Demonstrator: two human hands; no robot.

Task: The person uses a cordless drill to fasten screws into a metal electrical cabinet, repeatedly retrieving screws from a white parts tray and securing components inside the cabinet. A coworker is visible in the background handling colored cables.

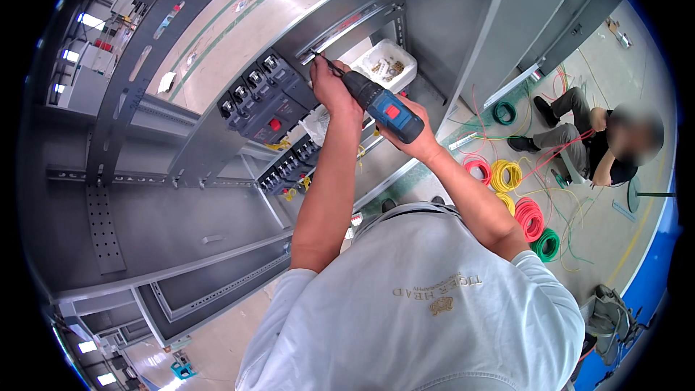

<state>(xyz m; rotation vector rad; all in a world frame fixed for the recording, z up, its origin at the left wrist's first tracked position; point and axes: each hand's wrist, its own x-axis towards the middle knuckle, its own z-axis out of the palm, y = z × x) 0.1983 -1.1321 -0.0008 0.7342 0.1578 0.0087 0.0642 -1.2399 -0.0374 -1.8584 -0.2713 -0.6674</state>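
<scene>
My right hand (418,132) is closed round the handle of a blue and black cordless drill (371,100). The drill's long bit points up and left, toward a slotted metal rail (347,23) in a grey cabinet frame. Beside the drill's front end is my left hand (334,91), its fingers bent close to the bit's tip. What those fingers pinch is too small to make out. Just left of that hand, a large dark circuit breaker (264,112) with a red button is mounted on the panel. Smaller breakers (289,168) sit in a row below it.
A white plastic tray (412,66) holding small brass-coloured parts stands behind the drill. Grey cabinet beams (116,112) surround the left side. On the floor at right lie coils of red wire (529,219), yellow wire (506,175) and green wire (546,245). Another person (579,130) sits there handling wires.
</scene>
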